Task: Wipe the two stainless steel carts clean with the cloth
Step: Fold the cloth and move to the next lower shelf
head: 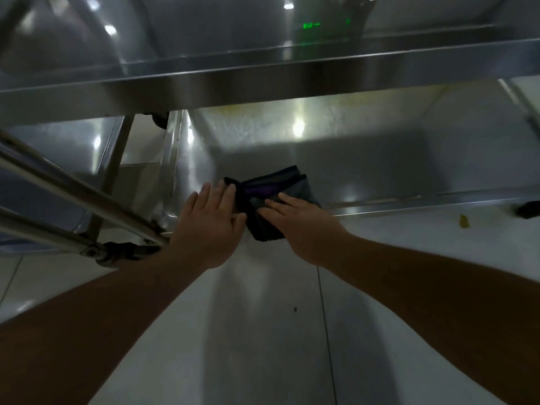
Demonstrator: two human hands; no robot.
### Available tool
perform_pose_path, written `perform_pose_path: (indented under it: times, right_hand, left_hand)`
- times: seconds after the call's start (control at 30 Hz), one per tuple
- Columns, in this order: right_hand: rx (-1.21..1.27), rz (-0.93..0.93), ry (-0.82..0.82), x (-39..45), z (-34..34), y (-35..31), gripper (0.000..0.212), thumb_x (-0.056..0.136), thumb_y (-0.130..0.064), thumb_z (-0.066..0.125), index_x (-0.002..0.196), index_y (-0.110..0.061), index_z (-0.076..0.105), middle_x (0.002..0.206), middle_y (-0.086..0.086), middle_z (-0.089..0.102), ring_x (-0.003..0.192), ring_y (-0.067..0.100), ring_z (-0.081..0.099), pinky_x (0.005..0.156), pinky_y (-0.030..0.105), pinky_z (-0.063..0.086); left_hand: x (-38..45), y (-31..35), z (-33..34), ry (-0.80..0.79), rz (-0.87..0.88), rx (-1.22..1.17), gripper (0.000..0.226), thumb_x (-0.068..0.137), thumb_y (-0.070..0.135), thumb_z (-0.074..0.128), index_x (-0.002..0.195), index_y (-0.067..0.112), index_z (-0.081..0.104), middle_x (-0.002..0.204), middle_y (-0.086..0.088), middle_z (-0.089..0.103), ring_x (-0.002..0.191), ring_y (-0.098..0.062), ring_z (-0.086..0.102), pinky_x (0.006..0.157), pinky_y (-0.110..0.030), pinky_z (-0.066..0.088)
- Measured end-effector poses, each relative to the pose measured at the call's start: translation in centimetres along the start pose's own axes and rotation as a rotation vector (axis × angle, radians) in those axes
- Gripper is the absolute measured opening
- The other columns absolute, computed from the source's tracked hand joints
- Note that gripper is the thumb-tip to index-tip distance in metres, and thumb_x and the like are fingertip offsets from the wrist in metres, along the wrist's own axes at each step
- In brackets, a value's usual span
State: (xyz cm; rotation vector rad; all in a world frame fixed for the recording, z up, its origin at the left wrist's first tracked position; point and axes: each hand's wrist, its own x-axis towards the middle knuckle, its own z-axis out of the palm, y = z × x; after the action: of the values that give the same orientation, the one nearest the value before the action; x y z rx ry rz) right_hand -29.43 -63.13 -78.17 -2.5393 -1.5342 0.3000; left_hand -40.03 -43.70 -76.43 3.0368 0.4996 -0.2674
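Two flat hands, left, right, fingers straight, pressing folded dark cloth, glossy steel cart shelf

Cloth: left edge hidden under left hand fingers, near corner under right hand; fabric pattern blurred. Upper cart shelf: cut off at both side edges, hides the lower tray's far end. Rails left of the hands: cut off. Floor speck: too small to identify.
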Motion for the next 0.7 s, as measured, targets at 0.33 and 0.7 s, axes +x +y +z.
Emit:
perform_pose_path:
  times: [0.33, 0.7]
  right_hand:
    - [0.110, 0.430, -0.508, -12.5, -7.6, -3.6, 0.044, 0.098, -0.013, 0.054, 0.139, -0.027, 0.050, 0.119, 0.004, 0.062, 0.107, 0.030, 0.064, 0.081, 0.040, 0.054]
    - [0.278, 0.682, -0.689, -29.3, -28.5, -10.2, 0.040, 0.097, -0.014, 0.052, 0.136, -0.023, 0.049, 0.112, 0.002, 0.062, 0.097, 0.024, 0.063, 0.078, 0.035, 0.051]
  left_hand:
    - [-10.0, 6.8, -6.8, -0.455, -0.036, -0.010, 0.068, 0.108, 0.054, 0.032, 0.166, 0.020, 0.022, 0.174, -0.003, 0.023, 0.159, -0.025, 0.021, 0.124, -0.048, 0.027]
    - [-22.7, 15.6, -28.5, -0.723, 0.037, -0.059, 0.057, 0.109, 0.052, 0.024, 0.158, 0.025, 0.038, 0.161, 0.001, 0.042, 0.147, -0.022, 0.039, 0.116, -0.047, 0.037]
